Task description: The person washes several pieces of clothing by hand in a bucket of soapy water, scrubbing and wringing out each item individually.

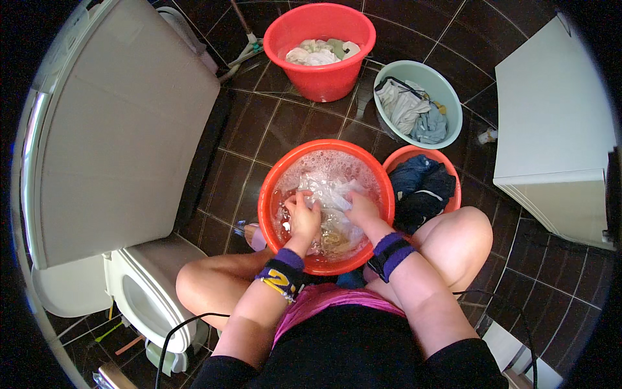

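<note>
An orange-red basin of soapy water sits between my knees. White wet cloth lies in the suds, partly under the surface. On the basin's left side my left hand has its fingers curled at the cloth, the fingertips partly hidden by it. Opposite, my right hand pinches a fold of the same cloth. A yellowish-looking patch shows in the water near the basin's front. Both wrists wear dark purple bands.
Beyond stands a red tub with pale laundry. Right of it are a pale green basin of clothes and an orange basin holding dark clothes. A toilet is at left, a white cabinet at right, and dark floor tiles lie around.
</note>
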### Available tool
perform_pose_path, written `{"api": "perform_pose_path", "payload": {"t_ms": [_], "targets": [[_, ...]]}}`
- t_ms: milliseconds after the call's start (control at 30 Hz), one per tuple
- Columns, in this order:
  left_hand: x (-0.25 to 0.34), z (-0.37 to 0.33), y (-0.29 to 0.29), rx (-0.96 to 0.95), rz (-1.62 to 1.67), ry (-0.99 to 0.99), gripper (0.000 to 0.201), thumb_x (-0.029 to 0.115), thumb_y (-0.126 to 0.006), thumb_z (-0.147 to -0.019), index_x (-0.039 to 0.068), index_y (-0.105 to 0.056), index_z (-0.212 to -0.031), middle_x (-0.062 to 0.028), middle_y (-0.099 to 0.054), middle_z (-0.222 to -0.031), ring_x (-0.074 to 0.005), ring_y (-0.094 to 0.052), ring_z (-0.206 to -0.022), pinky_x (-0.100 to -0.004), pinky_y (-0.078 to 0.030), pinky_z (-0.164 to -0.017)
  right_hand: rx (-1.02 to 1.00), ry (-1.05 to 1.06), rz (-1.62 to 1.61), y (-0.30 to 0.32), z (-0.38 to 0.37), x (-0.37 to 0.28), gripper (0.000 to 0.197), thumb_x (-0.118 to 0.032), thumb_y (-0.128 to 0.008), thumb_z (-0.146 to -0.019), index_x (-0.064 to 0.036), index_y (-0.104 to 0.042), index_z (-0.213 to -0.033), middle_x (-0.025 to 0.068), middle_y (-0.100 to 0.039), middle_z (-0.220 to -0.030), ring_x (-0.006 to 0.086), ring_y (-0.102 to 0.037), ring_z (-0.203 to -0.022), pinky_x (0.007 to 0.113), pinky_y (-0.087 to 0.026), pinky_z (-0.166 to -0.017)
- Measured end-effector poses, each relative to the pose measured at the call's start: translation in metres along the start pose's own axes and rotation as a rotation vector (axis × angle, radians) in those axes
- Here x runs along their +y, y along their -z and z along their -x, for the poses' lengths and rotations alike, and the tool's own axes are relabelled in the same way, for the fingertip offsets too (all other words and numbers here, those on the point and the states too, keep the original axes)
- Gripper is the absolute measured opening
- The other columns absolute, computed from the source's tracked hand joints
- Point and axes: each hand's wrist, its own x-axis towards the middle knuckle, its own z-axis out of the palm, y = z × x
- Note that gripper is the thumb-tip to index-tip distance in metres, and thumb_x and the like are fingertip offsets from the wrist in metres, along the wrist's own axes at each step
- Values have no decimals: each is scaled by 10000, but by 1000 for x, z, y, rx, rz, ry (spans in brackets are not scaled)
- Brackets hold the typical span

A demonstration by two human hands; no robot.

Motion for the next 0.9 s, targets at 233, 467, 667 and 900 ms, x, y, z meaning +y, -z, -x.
{"api": "perform_pose_path", "payload": {"t_ms": [233, 467, 667, 900], "targets": [[2, -23, -4, -340, 273, 350, 218, 71, -629, -723, 58, -603, -940, -161, -632, -768, -277, -619, -722, -372, -496, -688, 304, 50, -118, 12, 18, -9, 241, -45, -586, -735, -118, -562, -964, 120, -567, -1113, 333, -576, -1002, 422, -458, -835], [-53, -34, -14, -334, 41, 312, 338, 104, -617, -698, 6, -636, -1021, -214, -655, -989, -309, -635, -966, -374, -490, -818, 194, 349, 262, 0, -5, -1, 606, -8, -532, -745, -246, -460, -1298, 115, -423, -1314, 328, -455, -1189, 397, -420, -946], [-142, -55, -32, -586, -371, 34, 372, 126, -559, -747, -30, -595, -1083, -235, -636, -1028, -334, -615, -1003, -377, -485, -841, -138, 82, 360, -6, -15, -31, 634, -52, -523, -769, -235, -406, -1365, 153, -298, -1445, 344, -349, -1302, 400, -369, -1020], [-149, -55, -27, -520, -264, 246, 448, 67, -559, -722, -40, -551, -1157, -227, -632, -1051, -324, -617, -996, -354, -479, -852, 49, 129, 512, -25, -31, -25, 681, -47, -556, -727, -197, -400, -1373, 172, -273, -1460, 345, -339, -1311, 394, -331, -1054]]}}
